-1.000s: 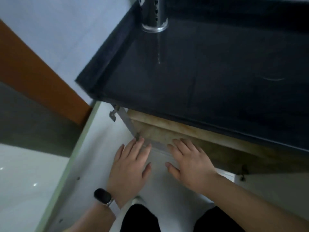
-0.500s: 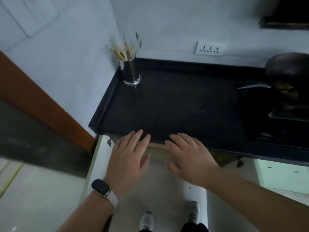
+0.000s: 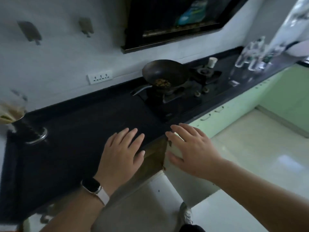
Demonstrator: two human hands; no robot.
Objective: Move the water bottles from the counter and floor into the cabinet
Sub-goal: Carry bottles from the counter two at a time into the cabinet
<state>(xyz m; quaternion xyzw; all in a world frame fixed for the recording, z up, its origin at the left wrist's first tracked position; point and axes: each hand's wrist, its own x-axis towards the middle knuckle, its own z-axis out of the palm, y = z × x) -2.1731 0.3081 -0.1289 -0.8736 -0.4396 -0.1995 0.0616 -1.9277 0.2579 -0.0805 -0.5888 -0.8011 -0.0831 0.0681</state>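
Several clear water bottles (image 3: 250, 55) stand blurred at the far right end of the black counter (image 3: 75, 131). My left hand (image 3: 121, 154), with a watch on the wrist, hovers flat and empty over the counter's front edge. My right hand (image 3: 192, 149) is spread open and empty just right of it, in front of an open cabinet door (image 3: 187, 180). The cabinet opening (image 3: 153, 158) under the counter shows as a brown strip between my hands. Its inside is hidden.
A dark wok (image 3: 164, 73) with food sits on the gas stove (image 3: 180, 94). A metal utensil holder (image 3: 31, 133) stands at the counter's left end. Green cabinet fronts (image 3: 234, 111) run to the right above a pale tiled floor (image 3: 250, 148).
The view has swung up and to the right, from the open cabinet to the counter, stove and bottles. Both hands stay empty and have risen to counter height.
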